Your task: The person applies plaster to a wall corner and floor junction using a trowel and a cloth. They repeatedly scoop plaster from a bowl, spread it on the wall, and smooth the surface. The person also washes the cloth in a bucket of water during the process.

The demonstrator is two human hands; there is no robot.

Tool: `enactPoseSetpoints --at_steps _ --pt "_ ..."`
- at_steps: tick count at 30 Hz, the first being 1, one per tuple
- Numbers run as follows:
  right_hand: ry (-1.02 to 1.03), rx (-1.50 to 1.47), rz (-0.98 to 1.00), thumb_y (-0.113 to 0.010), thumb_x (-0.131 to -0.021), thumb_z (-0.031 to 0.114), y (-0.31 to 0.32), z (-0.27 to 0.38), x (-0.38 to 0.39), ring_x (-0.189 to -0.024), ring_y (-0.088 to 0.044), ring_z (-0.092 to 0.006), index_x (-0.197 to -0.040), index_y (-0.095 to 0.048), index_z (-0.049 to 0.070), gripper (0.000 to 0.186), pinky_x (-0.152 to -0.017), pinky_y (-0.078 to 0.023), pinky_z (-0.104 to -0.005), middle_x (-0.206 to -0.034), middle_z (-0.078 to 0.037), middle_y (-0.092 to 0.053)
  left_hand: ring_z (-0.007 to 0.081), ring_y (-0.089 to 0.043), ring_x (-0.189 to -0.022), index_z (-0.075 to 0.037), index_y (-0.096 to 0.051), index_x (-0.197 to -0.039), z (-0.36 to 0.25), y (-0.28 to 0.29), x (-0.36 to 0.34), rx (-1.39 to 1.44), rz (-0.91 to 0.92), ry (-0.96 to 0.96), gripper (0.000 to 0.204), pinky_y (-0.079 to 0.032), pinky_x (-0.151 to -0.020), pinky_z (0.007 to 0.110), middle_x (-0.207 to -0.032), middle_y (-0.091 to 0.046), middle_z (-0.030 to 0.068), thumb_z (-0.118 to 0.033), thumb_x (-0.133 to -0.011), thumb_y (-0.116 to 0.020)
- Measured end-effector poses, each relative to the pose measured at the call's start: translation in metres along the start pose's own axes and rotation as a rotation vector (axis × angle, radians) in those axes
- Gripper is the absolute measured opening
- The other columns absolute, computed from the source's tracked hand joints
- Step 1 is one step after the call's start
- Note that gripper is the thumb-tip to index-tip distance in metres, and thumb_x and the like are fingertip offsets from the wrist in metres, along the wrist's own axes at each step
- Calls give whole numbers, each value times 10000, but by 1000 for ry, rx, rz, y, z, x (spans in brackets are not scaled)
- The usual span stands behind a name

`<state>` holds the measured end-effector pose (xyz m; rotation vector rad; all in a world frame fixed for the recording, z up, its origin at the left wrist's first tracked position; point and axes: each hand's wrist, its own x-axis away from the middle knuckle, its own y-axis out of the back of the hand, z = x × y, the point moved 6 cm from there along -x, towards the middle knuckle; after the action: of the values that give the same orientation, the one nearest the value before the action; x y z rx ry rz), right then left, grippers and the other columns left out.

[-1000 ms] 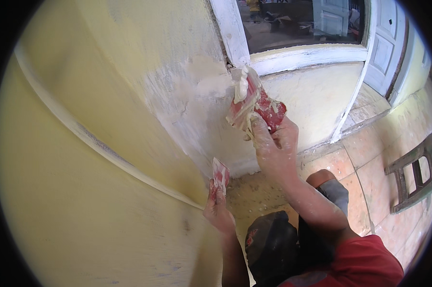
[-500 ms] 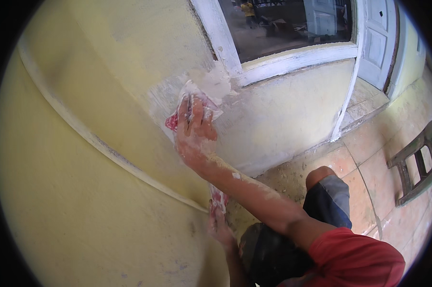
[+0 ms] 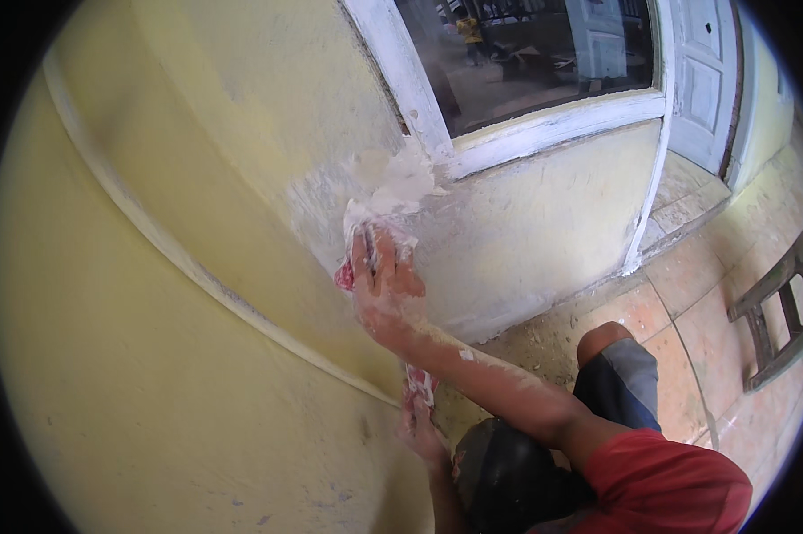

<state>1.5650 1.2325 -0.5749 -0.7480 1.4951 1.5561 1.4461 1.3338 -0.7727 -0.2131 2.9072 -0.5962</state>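
Observation:
My right hand (image 3: 389,289) is closed on a red putty spreader (image 3: 345,276) smeared with white filler, held flat on the yellowish wall (image 3: 535,214). A rough patch of whitish filler (image 3: 392,173) sits just above it, by the lower left corner of the white window frame (image 3: 566,123). My left hand (image 3: 419,427) grips a second red, filler-smeared spreader (image 3: 421,387) lower down, beside the wall, partly hidden under my right forearm.
A pale moulding strip (image 3: 170,246) runs down the left wall. At the right are a white panelled door (image 3: 699,89) above a tiled step (image 3: 668,227) and a wooden piece, perhaps a stool (image 3: 762,356), on the tiled floor (image 3: 686,294). My bent legs are below.
My right hand swung left onto the wall with its spreader, then shifted slightly down. My left hand stayed low with the other spreader, becoming partly covered by my right forearm.

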Motion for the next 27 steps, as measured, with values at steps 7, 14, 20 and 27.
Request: enactPoseSetpoints --at_steps 7,14,20,27 --pt "-129 -724 76 -611 -892 73 65 -63 -5 -1018 -630 -404 -1373 -578 7 487 -912 -533 -473 -1232 -222 -619 123 -628 -939 68 -653 -1237 16 34 1 -39 -146 93 263 -479 -783 264 -1074 -689 68 -66 -1024 -575" --pt "334 -107 -28 -718 -714 -37 129 -152 -87 -1122 -603 -369 -1349 -650 147 664 -948 -507 -452 -1314 -113 -632 100 -594 -838 96 -687 -1185 8 21 -3 -19 -159 85 267 -473 -730 242 -983 -684 54 -90 -1005 -618" --pt "543 58 -96 -772 -709 28 99 -152 -105 -1143 -585 -348 -1391 -620 185 716 -984 -490 -483 -1362 -79 -603 96 -603 -833 110 -688 -1169 12 19 -2 -7 -121 89 260 -471 -727 246 -981 -702 65 -77 -1007 -605" --pt "534 69 -122 -727 -715 95 74 -156 -89 -1029 -615 -337 -1293 -679 114 581 -828 -515 -423 -1253 -82 -638 90 -591 -864 118 -665 -1205 14 11 -5 7 -98 22 274 -456 -718 234 -1064 -696 77 -61 -1009 -601"
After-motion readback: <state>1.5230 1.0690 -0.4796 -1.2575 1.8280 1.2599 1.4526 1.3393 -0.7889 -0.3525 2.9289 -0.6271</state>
